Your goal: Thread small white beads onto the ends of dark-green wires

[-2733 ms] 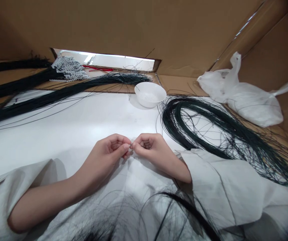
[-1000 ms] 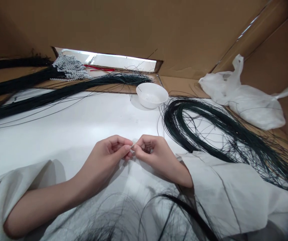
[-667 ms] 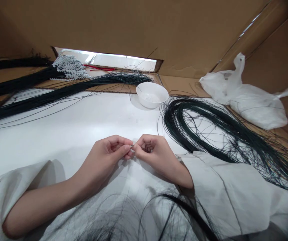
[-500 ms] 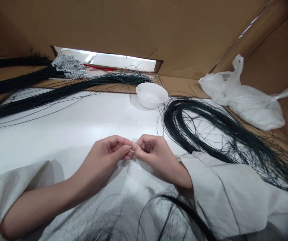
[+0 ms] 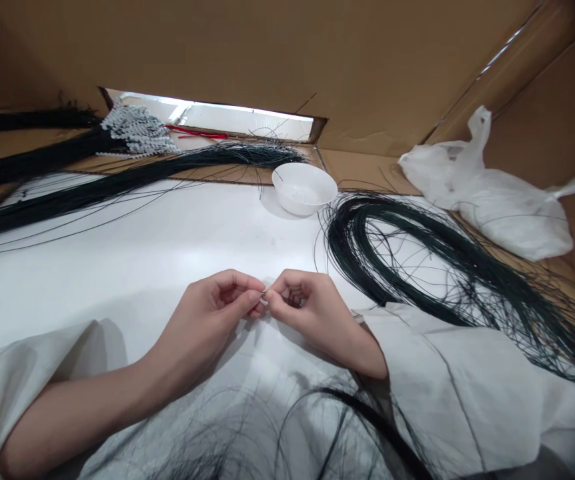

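Your left hand (image 5: 217, 303) and right hand (image 5: 307, 300) meet above the white table (image 5: 137, 267), both closed in a pinch on a tiny piece (image 5: 263, 293) between them, too small to identify. Fingertip pinches probably suit something this slight, and using 2 hands likely steadies it from both sides. Beyond it stands the white bowl (image 5: 300, 207), apparently within easy reach. At right, dark strands (image 5: 497, 279) lie looped, perhaps to keep their length gathered; the plastic bag (image 5: 512, 210) sits behind them.
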Motion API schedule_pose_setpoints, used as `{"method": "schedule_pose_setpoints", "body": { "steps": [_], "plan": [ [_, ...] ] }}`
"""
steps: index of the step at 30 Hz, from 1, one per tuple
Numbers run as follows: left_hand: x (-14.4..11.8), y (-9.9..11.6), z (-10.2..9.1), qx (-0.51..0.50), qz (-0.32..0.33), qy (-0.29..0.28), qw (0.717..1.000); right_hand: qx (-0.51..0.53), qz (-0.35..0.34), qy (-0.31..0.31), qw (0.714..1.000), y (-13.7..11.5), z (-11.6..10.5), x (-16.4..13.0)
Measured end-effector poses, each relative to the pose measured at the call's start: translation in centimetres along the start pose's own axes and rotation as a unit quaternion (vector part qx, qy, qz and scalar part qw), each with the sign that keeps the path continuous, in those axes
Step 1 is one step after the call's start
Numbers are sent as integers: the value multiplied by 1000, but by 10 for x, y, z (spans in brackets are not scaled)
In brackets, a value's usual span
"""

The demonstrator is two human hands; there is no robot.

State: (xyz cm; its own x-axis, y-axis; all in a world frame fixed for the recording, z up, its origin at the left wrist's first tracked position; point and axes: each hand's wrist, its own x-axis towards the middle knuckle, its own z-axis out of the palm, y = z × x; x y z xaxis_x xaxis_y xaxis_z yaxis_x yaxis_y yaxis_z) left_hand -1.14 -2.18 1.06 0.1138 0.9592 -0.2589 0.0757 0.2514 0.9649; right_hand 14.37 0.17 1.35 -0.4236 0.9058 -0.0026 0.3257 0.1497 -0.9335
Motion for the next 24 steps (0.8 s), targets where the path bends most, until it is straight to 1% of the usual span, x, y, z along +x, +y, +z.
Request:
{"method": "schedule_pose_setpoints", "body": {
  "steps": [4, 9, 13, 19, 24],
  "plan": [
    [-1, 2, 0, 30, 13, 7, 999, -3, -3, -2, 1000, 0, 0, 0],
    [-1, 4, 1, 38, 41, 32, 998, -23, -14, -2, 1000, 0, 0, 1],
    [-2, 4, 2, 52, 60, 34, 996, -38, -24, -4, 999, 1, 0, 1],
    [-1, 2, 0, 52, 79, 6, 996, -67, -51, -2, 996, -1, -1, -1],
    [1, 0, -2, 19, 85, -28, 996, -95, -60, -14, 994, -1, -2, -2]
  ]
}}
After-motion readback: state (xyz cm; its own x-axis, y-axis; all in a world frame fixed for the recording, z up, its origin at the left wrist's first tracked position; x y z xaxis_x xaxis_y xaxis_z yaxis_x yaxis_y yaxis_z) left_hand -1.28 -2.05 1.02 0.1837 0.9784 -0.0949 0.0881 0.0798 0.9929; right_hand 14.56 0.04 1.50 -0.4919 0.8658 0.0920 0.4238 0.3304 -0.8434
